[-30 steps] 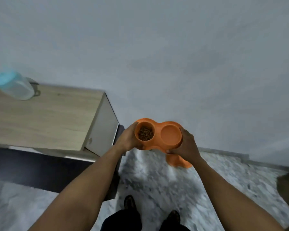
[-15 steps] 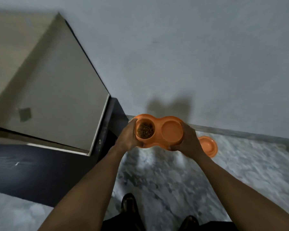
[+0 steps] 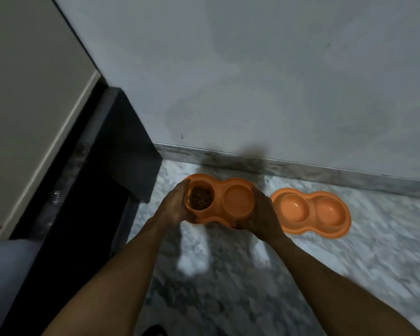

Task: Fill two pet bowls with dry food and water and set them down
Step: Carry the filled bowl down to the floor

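Note:
I hold an orange double pet bowl [image 3: 220,190] level above the marble floor, one hand at each end. My left hand [image 3: 174,209] grips the end whose cup holds brown dry food [image 3: 200,197]. My right hand [image 3: 262,218] grips the other end; that cup looks smooth, and I cannot tell if liquid is in it. A second orange double bowl [image 3: 312,209] lies on the floor just to the right, close to the wall; both its cups look bare.
A grey wall with a stone skirting [image 3: 325,169] runs behind the bowls. A pale cabinet side [image 3: 29,98] and a black plinth [image 3: 121,146] stand at the left. Grey-white marble floor [image 3: 349,263] spreads below and to the right.
My view has tipped down and the held bowl has dropped lower toward the floor. The second bowl on the floor has come fully into sight at the right; the cabinet top has left the frame.

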